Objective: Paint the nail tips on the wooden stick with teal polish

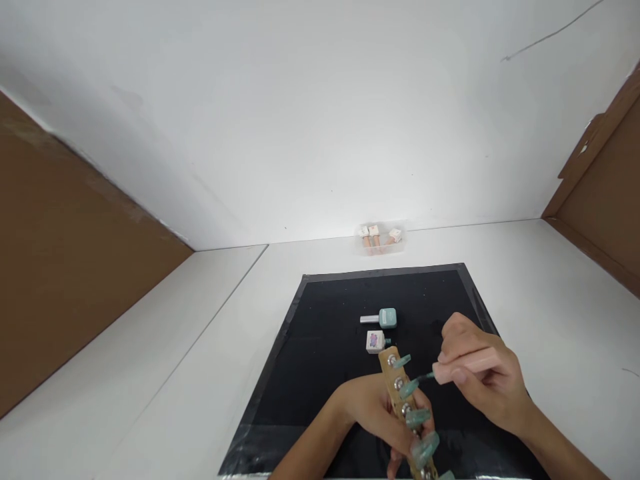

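My left hand [383, 417] grips a wooden nail-tip stand [388, 357], a bar with round metal studs along it. Several translucent green false nails [419, 418] stick out from the studs to the right. Between the fingers of my right hand [483, 380] is a nail polish brush [467, 365] with a pink cap handle. Its dark bristles meet the second false nail [409, 389] from the far end. Just beyond the stand, a white square polish bottle [375, 342] with a green neck lies on the black mat. Behind it is a teal polish bottle [388, 318] with a silvery cap.
A black mat [330, 307] with taped edges covers part of the white table [225, 333]. At the back, by the white wall, a clear plastic box [383, 248] holds several pink-capped white bottles. Brown boards [75, 247] rise on the left and right.
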`<state>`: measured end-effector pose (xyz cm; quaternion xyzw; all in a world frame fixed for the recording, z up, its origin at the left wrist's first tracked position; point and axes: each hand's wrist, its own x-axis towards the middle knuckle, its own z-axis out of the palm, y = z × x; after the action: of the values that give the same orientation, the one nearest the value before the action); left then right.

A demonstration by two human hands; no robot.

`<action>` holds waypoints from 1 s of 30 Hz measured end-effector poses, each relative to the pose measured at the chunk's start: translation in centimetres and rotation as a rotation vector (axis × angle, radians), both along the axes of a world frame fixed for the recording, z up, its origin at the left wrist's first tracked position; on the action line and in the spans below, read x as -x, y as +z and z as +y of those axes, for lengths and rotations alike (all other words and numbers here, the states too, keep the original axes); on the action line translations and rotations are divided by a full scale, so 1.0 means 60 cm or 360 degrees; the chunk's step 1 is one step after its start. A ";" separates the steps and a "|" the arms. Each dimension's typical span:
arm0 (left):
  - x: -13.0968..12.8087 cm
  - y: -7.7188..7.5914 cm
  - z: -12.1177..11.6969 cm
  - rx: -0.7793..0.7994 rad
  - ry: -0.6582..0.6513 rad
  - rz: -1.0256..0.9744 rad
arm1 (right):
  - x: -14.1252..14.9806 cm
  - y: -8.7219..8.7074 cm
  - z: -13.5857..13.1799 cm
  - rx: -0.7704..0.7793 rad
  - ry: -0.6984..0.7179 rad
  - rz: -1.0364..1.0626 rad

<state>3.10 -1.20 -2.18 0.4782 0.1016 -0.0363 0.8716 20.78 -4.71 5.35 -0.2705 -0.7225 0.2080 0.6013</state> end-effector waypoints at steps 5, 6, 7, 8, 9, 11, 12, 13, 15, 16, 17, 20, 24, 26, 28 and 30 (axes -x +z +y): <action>0.000 0.002 0.002 0.0002 -0.0058 0.0020 | -0.002 -0.001 0.000 -0.0012 0.0015 -0.0038; 0.000 0.003 0.002 0.0001 -0.0063 0.0013 | -0.002 -0.001 0.000 -0.0024 0.0003 -0.0022; 0.000 0.003 0.002 -0.0002 -0.0064 0.0006 | -0.003 -0.001 0.000 -0.0022 0.0001 -0.0008; 0.000 0.003 0.003 -0.0008 -0.0062 0.0000 | -0.003 0.000 0.001 -0.0010 0.0013 -0.0003; -0.001 0.003 0.003 -0.0016 -0.0058 -0.0004 | -0.003 0.001 0.001 0.0008 0.0033 -0.0009; -0.001 0.004 0.002 -0.0034 -0.0058 -0.0003 | -0.003 0.002 0.001 0.0042 0.0069 -0.0047; -0.002 0.005 0.002 -0.0038 -0.0052 0.0006 | -0.003 0.002 0.001 0.0042 0.0072 -0.0056; -0.002 0.006 0.002 -0.0036 -0.0045 0.0013 | -0.002 0.002 0.001 0.0027 0.0058 -0.0047; -0.001 0.008 0.001 -0.0025 -0.0027 0.0027 | -0.002 0.001 0.001 -0.0019 0.0013 0.0007; -0.001 0.009 0.001 -0.0019 -0.0016 0.0030 | -0.002 0.000 0.001 -0.0034 0.0004 0.0026; 0.000 0.011 0.001 -0.0016 -0.0006 0.0030 | -0.002 -0.001 0.001 -0.0028 0.0008 0.0028; 0.001 0.013 0.000 0.0012 0.0006 -0.0001 | -0.002 -0.002 0.001 0.0019 0.0038 -0.0037; 0.003 0.008 0.000 0.0135 0.0044 -0.0131 | -0.002 -0.005 0.002 -0.0033 -0.0038 0.0041; 0.003 0.002 0.000 0.0241 0.0070 -0.0192 | -0.001 -0.005 0.002 -0.0031 -0.0038 0.0032; 0.001 -0.005 0.000 0.0368 0.0075 -0.0238 | 0.001 -0.005 0.001 -0.0005 -0.0036 -0.0027; -0.002 -0.012 0.001 0.0477 0.0107 -0.0288 | 0.003 -0.004 0.000 0.0044 -0.0068 -0.0067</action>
<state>3.22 -1.16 -2.88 0.3406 0.0321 0.0215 0.9394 20.62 -4.72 5.14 -0.2983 -0.7261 0.1994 0.5866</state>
